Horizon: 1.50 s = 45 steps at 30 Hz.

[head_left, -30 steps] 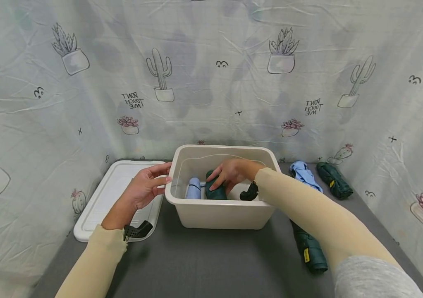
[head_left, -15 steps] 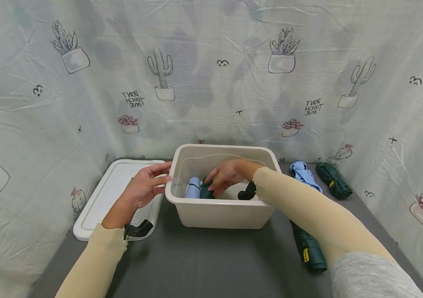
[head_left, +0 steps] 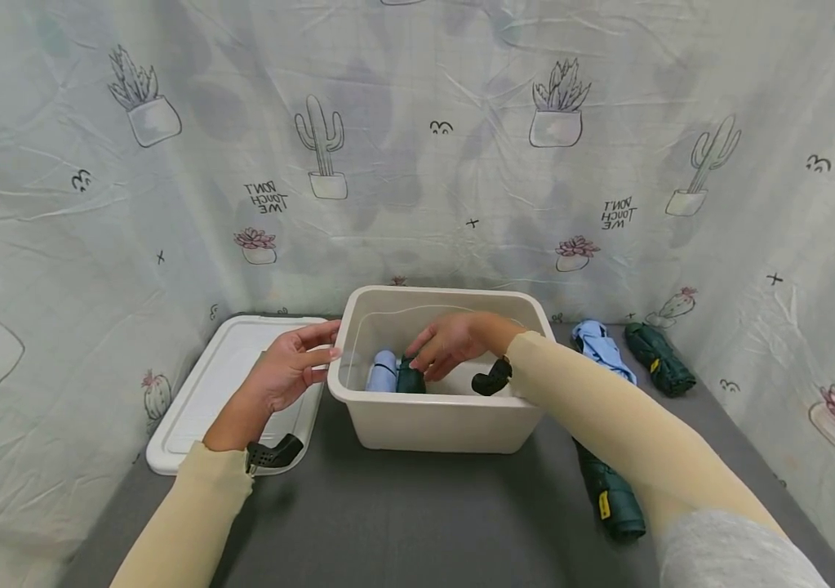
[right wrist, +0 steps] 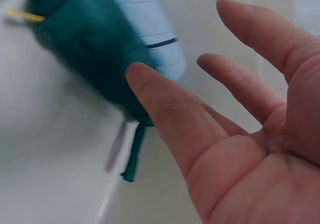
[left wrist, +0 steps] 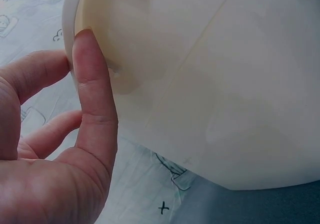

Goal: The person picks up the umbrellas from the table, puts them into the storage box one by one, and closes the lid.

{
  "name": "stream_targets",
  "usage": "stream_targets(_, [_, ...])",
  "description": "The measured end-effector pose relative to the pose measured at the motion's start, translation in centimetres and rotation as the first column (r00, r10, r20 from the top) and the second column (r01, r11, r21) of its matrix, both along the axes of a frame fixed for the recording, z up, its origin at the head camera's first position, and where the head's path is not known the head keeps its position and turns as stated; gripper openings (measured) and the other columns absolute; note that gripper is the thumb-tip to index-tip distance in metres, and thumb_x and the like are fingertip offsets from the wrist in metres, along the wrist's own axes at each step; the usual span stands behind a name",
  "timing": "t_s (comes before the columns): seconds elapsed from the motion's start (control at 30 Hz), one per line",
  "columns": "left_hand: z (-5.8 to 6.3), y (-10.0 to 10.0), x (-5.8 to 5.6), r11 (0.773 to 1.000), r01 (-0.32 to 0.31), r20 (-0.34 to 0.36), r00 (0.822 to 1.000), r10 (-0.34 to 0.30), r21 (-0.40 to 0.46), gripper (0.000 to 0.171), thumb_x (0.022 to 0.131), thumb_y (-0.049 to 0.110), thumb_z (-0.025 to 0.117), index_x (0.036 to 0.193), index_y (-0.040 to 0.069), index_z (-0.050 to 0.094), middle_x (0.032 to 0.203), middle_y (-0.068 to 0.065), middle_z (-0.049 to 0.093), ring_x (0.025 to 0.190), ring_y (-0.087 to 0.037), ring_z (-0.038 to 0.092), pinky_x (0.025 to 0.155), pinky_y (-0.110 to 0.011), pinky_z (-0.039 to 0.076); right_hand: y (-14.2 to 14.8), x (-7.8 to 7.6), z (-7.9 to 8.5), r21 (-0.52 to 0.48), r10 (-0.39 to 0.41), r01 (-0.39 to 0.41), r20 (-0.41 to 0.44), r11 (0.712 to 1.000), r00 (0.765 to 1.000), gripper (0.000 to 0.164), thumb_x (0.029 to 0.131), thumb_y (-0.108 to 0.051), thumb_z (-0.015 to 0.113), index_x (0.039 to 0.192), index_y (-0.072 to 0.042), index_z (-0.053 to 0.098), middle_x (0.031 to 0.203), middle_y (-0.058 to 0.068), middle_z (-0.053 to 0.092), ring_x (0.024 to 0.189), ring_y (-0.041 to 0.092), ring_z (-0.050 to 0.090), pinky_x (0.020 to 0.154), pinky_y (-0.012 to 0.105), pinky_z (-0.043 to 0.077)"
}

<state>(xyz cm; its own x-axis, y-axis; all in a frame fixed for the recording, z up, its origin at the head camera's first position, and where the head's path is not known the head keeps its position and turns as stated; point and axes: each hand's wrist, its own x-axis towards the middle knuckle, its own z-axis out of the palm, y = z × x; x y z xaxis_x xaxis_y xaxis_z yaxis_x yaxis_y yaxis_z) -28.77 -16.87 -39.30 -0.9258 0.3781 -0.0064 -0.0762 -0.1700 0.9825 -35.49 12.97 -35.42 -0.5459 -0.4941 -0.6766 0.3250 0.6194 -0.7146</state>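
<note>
A beige plastic storage bin [head_left: 435,423] stands in the middle of the table. My left hand [head_left: 286,366] is at its left rim; in the left wrist view the thumb [left wrist: 94,89] lies in front of the rim, with another finger behind it. Inside the bin, a rolled light blue cloth bundle [head_left: 382,371] with a dark band lies beside a rolled dark green one [head_left: 410,377]. My right hand [head_left: 452,347] reaches in with its fingers extended, one fingertip against the green bundle [right wrist: 90,39], which has a yellow tag and a dangling strap.
A white lid [head_left: 241,359] lies left of the bin. On the right are a loosely rolled blue cloth [head_left: 603,349], a green bundle [head_left: 659,358] at the back and another green bundle [head_left: 614,494] nearer, partly behind my right arm. A printed curtain [head_left: 417,163] surrounds the table.
The green bundle in the bin has shifted left, up against the blue one, as my right hand moved slightly with it. My left hand has stayed at the rim.
</note>
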Motion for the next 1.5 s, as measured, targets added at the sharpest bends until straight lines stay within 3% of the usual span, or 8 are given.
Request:
stream_targets(0.17, [-0.1,0.0,0.0,1.000,0.000,0.000,1.000,0.000,-0.006,0.062,0.097,0.004,0.068,0.153,-0.003,0.043,0.120,-0.010,0.059,0.101,-0.016,0.071,0.087,-0.039,0.063,0.7,0.1,0.9,-0.040,-0.019,0.017,-0.041,0.999,0.999,0.054,0.100,-0.008,0.065,0.150,0.000,0.047,0.152,0.027,0.049,0.139,0.044,0.052,0.111,0.046,0.050])
stream_targets(0.33, [-0.1,0.1,0.1,1.000,0.000,-0.002,1.000,0.000,-0.010,0.062,0.097,0.004,0.068,0.153,-0.004,0.042,0.121,-0.011,0.059,0.101,-0.016,0.071,0.086,-0.038,0.063,2.1,0.2,2.2,-0.059,-0.011,0.004,-0.107,0.998,0.994,0.051,0.103,-0.013,0.062,0.150,-0.002,0.047,0.154,0.021,0.049,0.140,0.040,0.052,0.116,0.047,0.045])
stream_targets(0.57, [0.0,0.0,0.1,1.000,-0.005,-0.007,1.000,0.005,-0.010,0.061,0.098,0.002,0.067,0.153,-0.004,0.041,0.124,-0.013,0.058,0.100,-0.016,0.071,0.083,-0.035,0.064,4.3,1.1,4.7,-0.137,-0.091,0.061,-0.225,0.989,0.970,0.048,0.104,-0.016,0.061,0.150,-0.006,0.051,0.148,0.017,0.056,0.130,0.035,0.062,0.111,0.048,0.049])
stream_targets(0.77, [0.1,0.0,0.1,1.000,-0.014,-0.016,1.000,0.014,-0.021,0.062,0.097,0.002,0.067,0.153,-0.005,0.041,0.122,-0.013,0.058,0.097,-0.013,0.070,0.080,-0.032,0.064,5.9,2.5,5.6,-0.195,-0.127,0.067,-0.315,0.979,0.941,0.045,0.104,-0.016,0.061,0.147,-0.005,0.054,0.148,0.018,0.057,0.120,0.029,0.069,0.107,0.049,0.052])
stream_targets(0.97, [0.0,0.0,0.1,1.000,-0.008,-0.014,1.000,0.008,-0.026,0.063,0.097,0.003,0.068,0.154,-0.004,0.041,0.123,-0.012,0.058,0.099,-0.013,0.070,0.081,-0.032,0.064,7.5,4.5,5.6,-0.233,-0.213,0.118,-0.443,0.965,0.871,0.043,0.102,-0.020,0.065,0.142,-0.007,0.060,0.144,0.016,0.060,0.122,0.031,0.068,0.102,0.047,0.056])
stream_targets(1.23, [0.0,0.0,0.0,1.000,-0.019,0.007,1.000,0.019,-0.020,0.064,0.097,0.004,0.069,0.154,-0.001,0.041,0.125,-0.010,0.058,0.101,-0.014,0.070,0.082,-0.030,0.063,9.0,7.2,5.4,-0.230,-0.276,0.164,-0.634,0.959,0.722,0.039,0.098,-0.022,0.071,0.134,-0.008,0.067,0.135,0.014,0.068,0.111,0.024,0.073,0.100,0.046,0.057])
stream_targets(1.5, [0.0,0.0,0.0,1.000,-0.012,0.002,1.000,0.012,-0.022,0.064,0.097,0.005,0.068,0.154,-0.001,0.041,0.127,-0.012,0.057,0.106,-0.018,0.070,0.086,-0.034,0.063,11.5,10.4,5.1,-0.175,-0.289,0.237,-0.709,0.956,0.643,0.040,0.098,-0.033,0.070,0.134,-0.013,0.069,0.137,0.011,0.067,0.115,0.020,0.071,0.106,0.048,0.053])
